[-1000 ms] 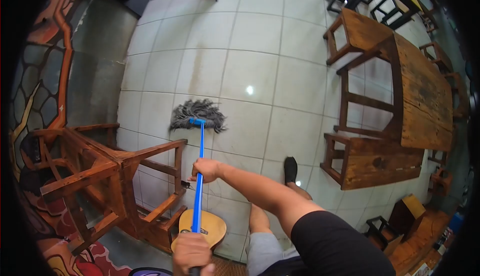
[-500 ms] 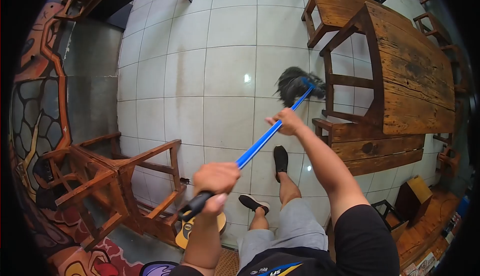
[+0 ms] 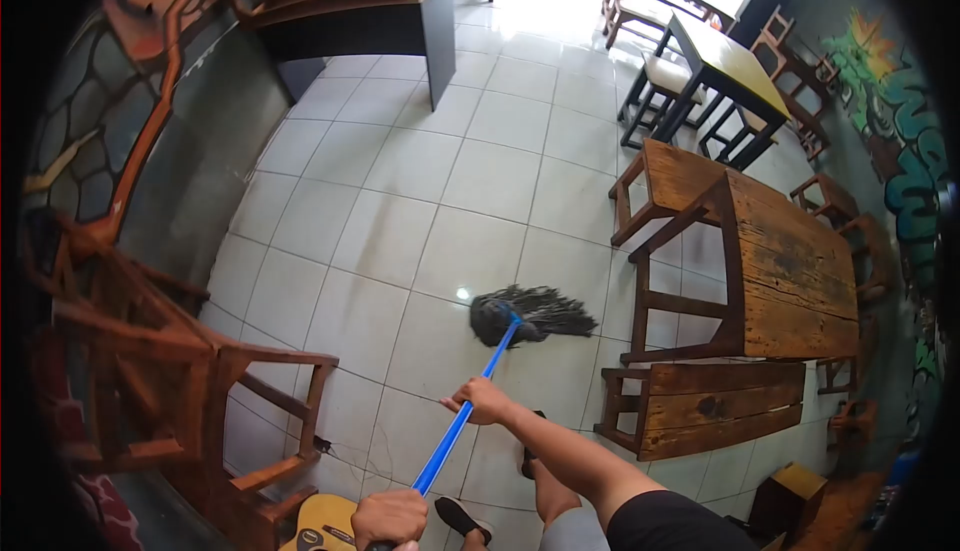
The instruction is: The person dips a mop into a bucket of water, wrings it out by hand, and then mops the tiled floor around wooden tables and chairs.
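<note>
A string mop with a blue handle [image 3: 445,451] slants from the lower middle of the head view up to its dark grey head [image 3: 495,319]. The strands lie on the white tiles and trail out to the right. My left hand [image 3: 390,518] is wrapped round the upper end of the handle, near its black grip at the bottom edge. Farther down, my right hand [image 3: 483,401] closes round the blue pole, its arm reaching in from the right. My feet in dark shoes stand just behind and to the right of the handle.
On the right stand a wooden table [image 3: 795,266], a wooden bench [image 3: 720,409] and another bench [image 3: 670,181]. Stacked wooden furniture [image 3: 270,376] and a guitar [image 3: 325,523] are at left. A black-sided desk [image 3: 437,41] and a black-legged table [image 3: 735,66] stand farther ahead.
The mop head has swept left, away from the wooden table, its strands now trailing right. Both hands have shifted with the handle. The view has tilted up, showing more of the room ahead.
</note>
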